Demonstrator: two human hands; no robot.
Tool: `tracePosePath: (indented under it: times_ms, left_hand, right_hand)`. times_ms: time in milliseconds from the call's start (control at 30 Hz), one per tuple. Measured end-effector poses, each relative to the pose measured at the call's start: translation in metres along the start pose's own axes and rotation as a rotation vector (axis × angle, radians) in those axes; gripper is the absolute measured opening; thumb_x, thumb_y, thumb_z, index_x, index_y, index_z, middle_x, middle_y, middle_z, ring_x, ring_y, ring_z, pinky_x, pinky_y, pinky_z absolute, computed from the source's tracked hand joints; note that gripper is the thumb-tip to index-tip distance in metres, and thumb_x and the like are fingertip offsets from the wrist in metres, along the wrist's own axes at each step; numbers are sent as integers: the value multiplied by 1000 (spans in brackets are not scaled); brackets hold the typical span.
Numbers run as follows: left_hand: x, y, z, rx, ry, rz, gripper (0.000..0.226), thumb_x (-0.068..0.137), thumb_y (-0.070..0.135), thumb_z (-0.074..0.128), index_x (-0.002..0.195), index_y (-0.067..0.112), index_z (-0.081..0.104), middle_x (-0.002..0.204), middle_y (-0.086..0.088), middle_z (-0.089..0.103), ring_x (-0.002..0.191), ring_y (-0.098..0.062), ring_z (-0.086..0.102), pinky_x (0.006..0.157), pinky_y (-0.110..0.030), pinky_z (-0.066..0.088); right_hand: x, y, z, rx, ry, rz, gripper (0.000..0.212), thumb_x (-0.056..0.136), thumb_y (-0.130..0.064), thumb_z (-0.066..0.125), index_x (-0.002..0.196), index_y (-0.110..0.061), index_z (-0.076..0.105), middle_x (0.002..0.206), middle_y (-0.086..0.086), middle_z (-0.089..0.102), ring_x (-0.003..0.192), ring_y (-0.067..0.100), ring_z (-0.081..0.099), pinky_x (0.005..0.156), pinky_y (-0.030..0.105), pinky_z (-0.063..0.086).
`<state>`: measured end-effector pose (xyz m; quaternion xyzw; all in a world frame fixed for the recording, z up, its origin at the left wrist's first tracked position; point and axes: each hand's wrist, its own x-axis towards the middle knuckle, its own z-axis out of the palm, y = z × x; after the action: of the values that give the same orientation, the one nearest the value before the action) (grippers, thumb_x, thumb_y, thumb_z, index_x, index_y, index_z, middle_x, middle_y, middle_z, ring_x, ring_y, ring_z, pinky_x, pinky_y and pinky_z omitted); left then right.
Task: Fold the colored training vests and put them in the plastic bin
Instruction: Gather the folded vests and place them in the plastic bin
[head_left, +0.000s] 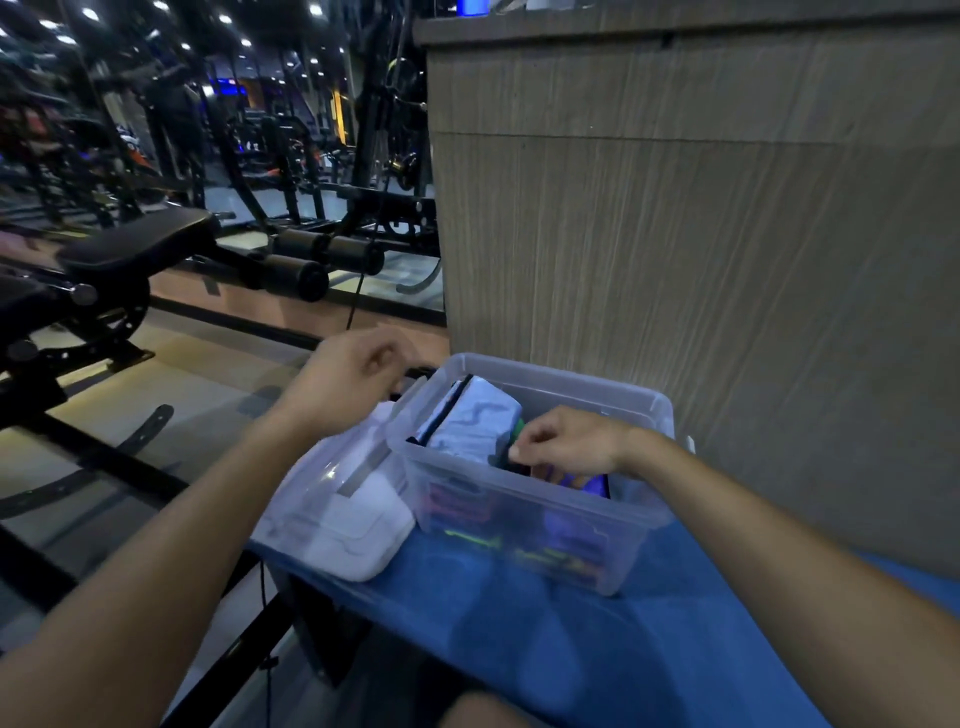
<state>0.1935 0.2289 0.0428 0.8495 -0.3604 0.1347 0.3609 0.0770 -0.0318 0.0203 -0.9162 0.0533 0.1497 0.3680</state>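
Note:
A clear plastic bin (545, 514) stands on a blue mat (597, 649). Inside it lie folded vests: a pale blue-white one (467, 421) on top at the left, and red, green and blue ones showing through the wall. My right hand (566, 441) is inside the bin, its fingers pinched on a green and dark folded vest (517, 434) next to the pale one. My left hand (343, 379) hovers blurred above the bin's left rim, fingers curled, holding nothing that I can see.
The bin's clear lid (337, 499) lies on the mat left of the bin. A grey wood-grain counter wall (701, 234) rises right behind it. Black gym benches and machines (130, 260) fill the floor to the left.

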Motion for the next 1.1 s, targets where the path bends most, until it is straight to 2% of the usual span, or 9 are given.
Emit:
tracePosePath:
  times_ms: [67, 133, 233, 300, 400, 467, 567, 833, 1100]
  left_hand:
    - [-40, -30, 10, -94, 144, -119, 20, 100, 21, 58, 85, 32, 66, 68, 6, 65, 63, -16, 62, 61, -35, 50]
    - [-85, -58, 31, -75, -39, -169, 7, 94, 42, 64, 86, 41, 64, 81, 8, 68, 74, -12, 63, 69, -36, 50]
    - [-135, -93, 58, 293, -537, -279, 101, 57, 87, 53, 143, 32, 50, 151, 4, 46, 138, -21, 45, 112, -37, 38]
    - [-155, -107, 68, 411, -638, -285, 118, 57, 79, 65, 157, 26, 31, 164, 1, 26, 150, -22, 28, 121, -35, 28]
    - [-173, -107, 77, 520, -509, -148, 96, 66, 41, 87, 151, 24, 46, 157, -4, 43, 136, -31, 50, 109, -40, 45]
    - [-178, -105, 81, 615, -438, -103, 86, 52, 34, 95, 132, 24, 65, 129, -3, 67, 98, -30, 70, 77, -38, 60]
    - [-187, -103, 82, 751, -422, -48, 75, 46, 36, 94, 116, 30, 67, 101, 6, 70, 69, -21, 68, 48, -33, 54]
    - [-163, -20, -35, 817, -25, -102, 28, 86, 29, 73, 112, 22, 68, 82, -2, 72, 62, -27, 68, 47, -31, 46]
    - [-153, 63, -113, 666, 394, 38, 9, 91, 22, 67, 96, 15, 63, 72, -2, 64, 58, -30, 61, 50, -31, 37]
  right_hand:
    - [-4, -1, 4, -20, 115, -92, 21, 98, -37, 63, 89, -19, 70, 79, -3, 71, 72, 16, 66, 67, 31, 52]
    - [-9, -6, 11, -161, 284, -219, 18, 98, -35, 62, 89, -22, 71, 83, -3, 74, 77, 17, 68, 73, 34, 54]
    - [-16, -19, 33, -267, 437, -404, 14, 96, -28, 63, 98, -17, 72, 89, -1, 69, 83, 18, 63, 78, 35, 49]
    - [-18, -25, 49, -325, 436, -468, 19, 94, -30, 62, 107, -19, 69, 98, -1, 64, 92, 20, 60, 84, 37, 49]
    - [-20, -27, 68, -407, 427, -447, 28, 92, -37, 54, 115, -26, 65, 114, -1, 58, 108, 26, 55, 94, 46, 48]
    - [-25, -29, 75, -431, 442, -433, 26, 94, -31, 56, 118, -25, 65, 121, 1, 55, 114, 28, 51, 97, 48, 46]
    - [-35, -30, 85, -487, 456, -423, 28, 95, -28, 58, 121, -24, 63, 125, 0, 54, 117, 26, 49, 99, 48, 45]
    - [-63, -39, 96, -432, 571, -481, 31, 93, -25, 59, 124, -21, 62, 124, -1, 56, 116, 24, 52, 98, 43, 44]
    - [-68, -75, 104, 12, 579, -498, 11, 96, -20, 62, 106, -19, 69, 108, -4, 69, 107, 14, 62, 87, 8, 40]
